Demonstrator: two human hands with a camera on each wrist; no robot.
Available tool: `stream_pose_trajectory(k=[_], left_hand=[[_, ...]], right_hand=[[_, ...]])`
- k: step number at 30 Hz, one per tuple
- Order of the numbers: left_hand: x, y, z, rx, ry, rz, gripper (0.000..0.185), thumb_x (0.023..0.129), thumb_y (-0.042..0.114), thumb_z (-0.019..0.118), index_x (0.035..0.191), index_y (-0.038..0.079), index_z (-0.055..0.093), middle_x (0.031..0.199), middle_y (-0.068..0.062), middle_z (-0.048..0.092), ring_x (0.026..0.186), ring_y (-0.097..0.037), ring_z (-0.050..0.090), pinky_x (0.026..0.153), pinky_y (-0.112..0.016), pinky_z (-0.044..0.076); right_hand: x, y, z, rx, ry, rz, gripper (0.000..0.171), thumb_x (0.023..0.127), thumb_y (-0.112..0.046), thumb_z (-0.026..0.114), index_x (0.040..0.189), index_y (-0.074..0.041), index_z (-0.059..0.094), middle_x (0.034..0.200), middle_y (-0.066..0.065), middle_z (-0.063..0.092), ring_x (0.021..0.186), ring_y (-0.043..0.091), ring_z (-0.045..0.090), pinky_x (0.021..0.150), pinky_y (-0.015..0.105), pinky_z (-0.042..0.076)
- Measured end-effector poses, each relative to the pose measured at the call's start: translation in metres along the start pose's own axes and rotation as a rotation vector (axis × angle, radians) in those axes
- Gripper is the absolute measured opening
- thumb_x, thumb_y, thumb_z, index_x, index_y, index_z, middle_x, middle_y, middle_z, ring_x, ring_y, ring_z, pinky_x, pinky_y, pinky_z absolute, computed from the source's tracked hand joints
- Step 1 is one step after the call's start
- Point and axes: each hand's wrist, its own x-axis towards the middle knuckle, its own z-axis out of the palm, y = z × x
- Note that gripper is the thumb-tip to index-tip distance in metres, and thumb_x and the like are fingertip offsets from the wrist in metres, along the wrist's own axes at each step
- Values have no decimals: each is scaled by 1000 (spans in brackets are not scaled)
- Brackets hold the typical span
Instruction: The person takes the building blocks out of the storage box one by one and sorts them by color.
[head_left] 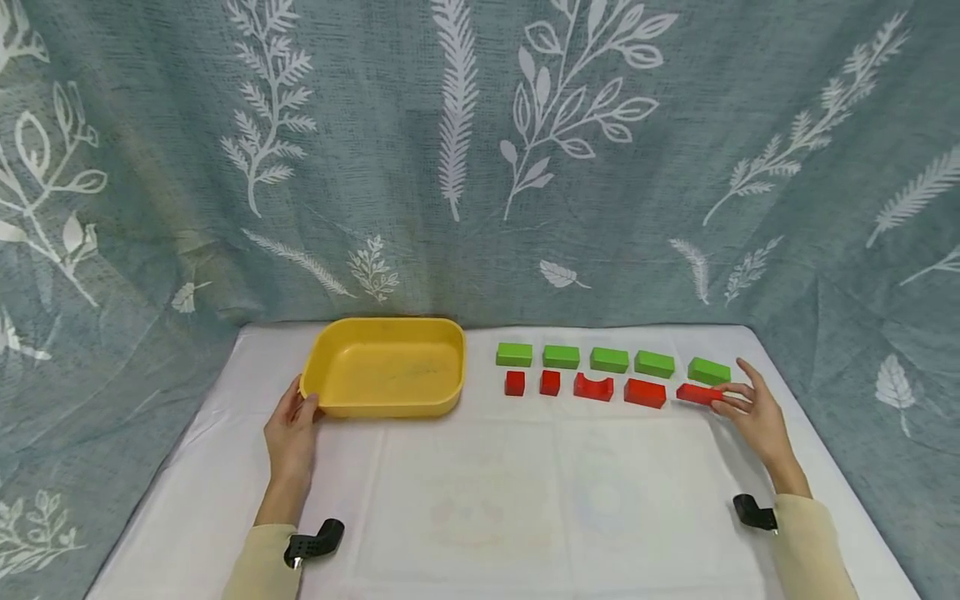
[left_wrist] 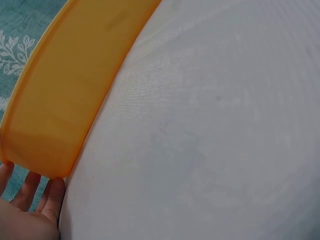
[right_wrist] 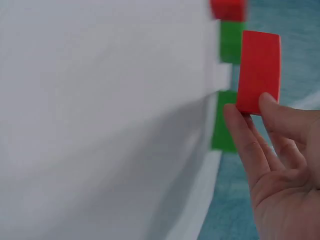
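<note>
A yellow tray (head_left: 450, 367) stands on the white table, left of centre. My left hand (head_left: 294, 417) rests against the tray's near left corner (left_wrist: 45, 155) with its fingers (left_wrist: 52, 195) nearly straight. Right of the tray lies a row of several green blocks (head_left: 609, 360), and in front of it a row of red blocks (head_left: 592, 387). My right hand (head_left: 726, 398) pinches the right end of the flat red block (head_left: 697, 393), the last in that row. In the right wrist view this red block (right_wrist: 257, 65) sticks out from between thumb and fingers (right_wrist: 242, 130).
The white cloth (head_left: 525, 500) covers the table in front of the tray and blocks. A leaf-patterned teal curtain (head_left: 480, 167) hangs behind and around the table. The right table edge (head_left: 817, 417) lies close to my right hand.
</note>
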Motion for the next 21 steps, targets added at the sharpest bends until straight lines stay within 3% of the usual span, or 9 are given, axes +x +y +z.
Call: stream_pose_trajectory(k=[3, 7, 9, 12, 14, 16, 19, 21], left_hand=[[2, -1, -4, -5, 7, -19, 54, 102, 31, 49, 154, 23, 34, 153, -6, 40, 128, -14, 46, 99, -15, 43], [4, -3, -8, -37, -6, -24, 54, 102, 28, 50, 154, 21, 34, 152, -9, 41, 124, -12, 47, 97, -14, 45], [6, -2, -8, -55, -19, -12, 55, 102, 27, 51, 154, 20, 33, 151, -11, 42, 122, -11, 49, 93, -12, 46], [7, 1, -8, -40, -45, 34, 57, 103, 30, 49, 155, 16, 31, 148, -14, 42, 120, -16, 51, 90, -12, 48], [1, 3, -5, 50, -68, 86, 60, 103, 34, 47, 155, 12, 28, 149, -17, 40, 125, -23, 48, 95, -20, 48], [-11, 2, -2, 189, -86, 168, 62, 103, 36, 46, 155, 7, 26, 150, -20, 37, 131, -32, 43, 100, -34, 47], [-40, -2, 3, 445, -95, 336, 64, 102, 34, 51, 152, 1, 28, 150, -25, 35, 136, -41, 34, 106, -54, 38], [-61, -6, 5, 580, -107, 491, 63, 98, 28, 60, 147, -2, 36, 145, -27, 40, 133, -45, 36, 106, -59, 35]], right_hand=[[-1, 11, 4, -42, -43, -20, 81, 87, 10, 66, 152, 5, 18, 114, 36, 59, 89, -10, 58, 71, 2, 45], [3, 12, 12, -118, -53, -27, 77, 85, 13, 65, 150, 7, 24, 113, 34, 60, 97, 29, 68, 71, 4, 46], [7, 9, 13, -150, -57, -21, 74, 85, 13, 64, 149, 8, 26, 114, 33, 61, 104, 46, 62, 77, 16, 54], [8, 3, 9, -196, -56, -12, 71, 87, 10, 65, 147, 9, 29, 126, 35, 54, 115, 51, 52, 90, 44, 53], [-1, -2, 5, -245, -37, -43, 66, 87, 5, 67, 143, 12, 33, 134, 37, 46, 121, 54, 44, 94, 60, 45], [-18, -7, 3, -302, -19, -91, 63, 86, -1, 70, 140, 12, 38, 141, 37, 37, 126, 57, 36, 98, 67, 37], [-46, -17, 13, -394, -13, -201, 61, 84, -13, 75, 133, 8, 47, 144, 36, 34, 128, 59, 31, 99, 73, 29], [-62, -26, 29, -425, -65, -226, 63, 85, -24, 75, 135, 4, 48, 148, 33, 31, 132, 58, 26, 101, 75, 24]])
